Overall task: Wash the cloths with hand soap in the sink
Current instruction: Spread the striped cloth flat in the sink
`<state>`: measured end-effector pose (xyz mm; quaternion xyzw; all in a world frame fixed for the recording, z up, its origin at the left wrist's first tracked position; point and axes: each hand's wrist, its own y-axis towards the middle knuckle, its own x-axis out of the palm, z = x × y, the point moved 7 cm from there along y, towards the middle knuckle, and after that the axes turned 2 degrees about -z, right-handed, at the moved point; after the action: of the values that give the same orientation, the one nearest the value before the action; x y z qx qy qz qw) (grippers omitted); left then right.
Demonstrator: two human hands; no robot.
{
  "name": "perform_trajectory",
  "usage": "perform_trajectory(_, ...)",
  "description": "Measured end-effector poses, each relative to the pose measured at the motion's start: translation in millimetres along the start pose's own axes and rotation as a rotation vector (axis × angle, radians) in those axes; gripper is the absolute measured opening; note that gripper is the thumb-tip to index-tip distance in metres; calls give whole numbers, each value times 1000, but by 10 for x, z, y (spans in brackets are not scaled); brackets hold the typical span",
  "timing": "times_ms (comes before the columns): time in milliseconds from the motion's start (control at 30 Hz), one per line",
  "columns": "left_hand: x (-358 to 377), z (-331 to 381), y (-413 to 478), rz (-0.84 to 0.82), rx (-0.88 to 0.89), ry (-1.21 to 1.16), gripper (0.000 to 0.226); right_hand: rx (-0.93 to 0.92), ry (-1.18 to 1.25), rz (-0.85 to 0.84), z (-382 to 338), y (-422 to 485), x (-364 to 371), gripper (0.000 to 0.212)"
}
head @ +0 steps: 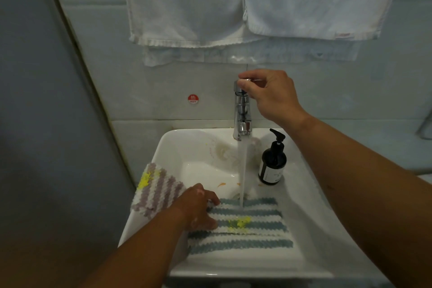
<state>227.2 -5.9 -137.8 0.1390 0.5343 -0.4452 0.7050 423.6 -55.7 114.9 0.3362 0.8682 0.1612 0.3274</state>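
Observation:
A blue-and-white striped cloth (252,229) with a yellow stain lies spread in the white sink (182,145). My left hand (198,208) grips its left edge. Water runs from the chrome faucet (243,112) onto the cloth's far edge. My right hand (268,93) holds the faucet's top handle, fingers curled round it. A purple-and-white striped cloth (156,187), also stained yellow, hangs over the sink's left rim. A dark pump bottle of hand soap (272,163) stands on the sink's right ledge, beside the faucet.
Two white towels (187,2) hang on the tiled wall above the faucet. A red round sticker (193,98) marked HOT is left of the faucet. A grey wall edge runs down the left side. Orange specks lie in the basin near the drain.

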Motion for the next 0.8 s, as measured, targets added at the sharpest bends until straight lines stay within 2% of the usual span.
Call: perform_trajectory(800,13,3,2,-13,-3,38,60,27,62,10,29,-28,12,23)
